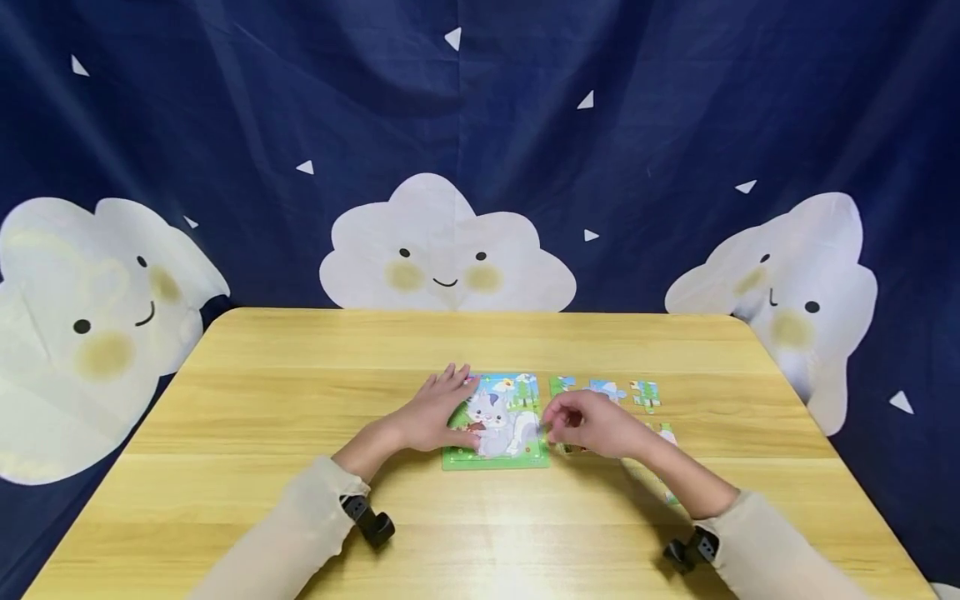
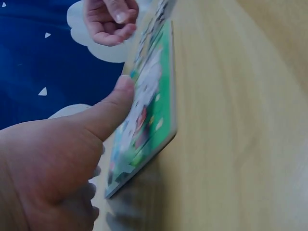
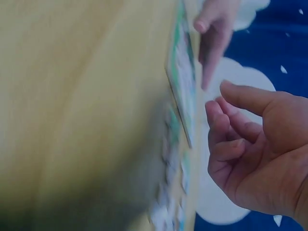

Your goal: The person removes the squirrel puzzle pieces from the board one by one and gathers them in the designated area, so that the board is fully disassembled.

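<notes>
A puzzle board [image 1: 498, 421] with a green border and a grey-white squirrel picture lies flat on the wooden table. Over its left part spreads my left hand [image 1: 438, 412], fingers extended and the thumb [image 2: 115, 103] reaching across the lower left of the picture. My right hand [image 1: 592, 423] hovers at the board's right edge. Its fingers [image 3: 228, 149] are loosely bent, with a gap to the thumb and nothing held. Several loose puzzle pieces [image 1: 646, 395] lie to the right of the board, some hidden under the right hand and forearm.
The light wooden table [image 1: 300, 350] has rounded far corners. Behind it hangs a dark blue curtain [image 1: 525, 108] with smiling white clouds. Each wrist wears a small black camera [image 1: 367, 518] over a beige sleeve.
</notes>
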A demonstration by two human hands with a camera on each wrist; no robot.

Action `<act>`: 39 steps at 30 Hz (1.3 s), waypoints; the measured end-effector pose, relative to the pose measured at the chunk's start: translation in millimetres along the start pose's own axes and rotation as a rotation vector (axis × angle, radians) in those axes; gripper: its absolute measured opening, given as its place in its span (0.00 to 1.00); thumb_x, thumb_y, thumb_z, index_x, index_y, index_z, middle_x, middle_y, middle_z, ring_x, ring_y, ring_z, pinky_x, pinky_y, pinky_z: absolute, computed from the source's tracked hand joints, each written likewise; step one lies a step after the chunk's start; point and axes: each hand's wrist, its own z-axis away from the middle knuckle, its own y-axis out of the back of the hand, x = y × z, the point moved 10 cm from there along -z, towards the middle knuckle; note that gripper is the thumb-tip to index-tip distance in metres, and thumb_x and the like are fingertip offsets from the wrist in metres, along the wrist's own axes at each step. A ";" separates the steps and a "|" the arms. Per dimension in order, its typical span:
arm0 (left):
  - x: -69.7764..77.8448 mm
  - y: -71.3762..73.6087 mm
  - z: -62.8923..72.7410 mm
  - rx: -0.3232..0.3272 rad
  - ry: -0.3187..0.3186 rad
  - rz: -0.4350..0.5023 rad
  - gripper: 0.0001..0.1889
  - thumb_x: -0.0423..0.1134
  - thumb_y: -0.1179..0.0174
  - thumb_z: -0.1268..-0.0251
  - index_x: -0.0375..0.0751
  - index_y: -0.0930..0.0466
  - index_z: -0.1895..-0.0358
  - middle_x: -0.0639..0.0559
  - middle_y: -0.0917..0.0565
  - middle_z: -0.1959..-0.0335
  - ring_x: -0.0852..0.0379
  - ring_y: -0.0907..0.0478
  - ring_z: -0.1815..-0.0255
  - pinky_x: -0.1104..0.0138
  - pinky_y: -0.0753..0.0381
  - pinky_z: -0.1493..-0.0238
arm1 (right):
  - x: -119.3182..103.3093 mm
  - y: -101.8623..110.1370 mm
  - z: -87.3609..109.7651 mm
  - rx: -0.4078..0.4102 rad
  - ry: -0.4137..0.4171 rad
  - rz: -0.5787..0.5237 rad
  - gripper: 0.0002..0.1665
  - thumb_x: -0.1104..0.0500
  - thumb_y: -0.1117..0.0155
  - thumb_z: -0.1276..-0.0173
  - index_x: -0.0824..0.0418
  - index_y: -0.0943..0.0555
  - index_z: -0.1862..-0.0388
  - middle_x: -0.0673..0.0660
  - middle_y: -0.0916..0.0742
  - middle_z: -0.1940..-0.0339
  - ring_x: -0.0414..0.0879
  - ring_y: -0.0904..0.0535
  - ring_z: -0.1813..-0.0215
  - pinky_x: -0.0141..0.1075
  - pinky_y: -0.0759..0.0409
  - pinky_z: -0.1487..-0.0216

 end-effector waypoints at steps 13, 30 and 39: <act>-19.7 0.3 3.4 -0.061 0.079 -0.012 0.58 0.56 0.30 0.37 0.27 0.57 0.19 0.32 0.60 0.18 0.35 0.66 0.17 0.41 0.63 0.22 | -9.9 -39.1 -26.6 0.090 -0.053 0.094 0.04 0.68 0.29 0.35 0.61 0.15 0.62 0.46 0.21 0.77 0.38 0.30 0.75 0.30 0.30 0.71; -20.2 -0.7 3.6 -0.046 0.093 -0.001 0.58 0.55 0.29 0.38 0.28 0.57 0.19 0.34 0.58 0.17 0.36 0.65 0.17 0.41 0.63 0.22 | -6.8 -44.9 -28.9 0.125 -0.139 0.154 0.10 0.68 0.26 0.38 0.58 0.19 0.69 0.47 0.22 0.78 0.40 0.29 0.74 0.31 0.29 0.71; -19.5 -0.9 3.9 -0.047 0.104 -0.006 0.58 0.55 0.29 0.38 0.29 0.58 0.19 0.34 0.59 0.17 0.37 0.66 0.17 0.42 0.64 0.21 | -3.4 -44.5 -28.5 0.096 -0.148 0.080 0.11 0.66 0.26 0.37 0.58 0.22 0.70 0.48 0.22 0.77 0.41 0.29 0.74 0.32 0.29 0.69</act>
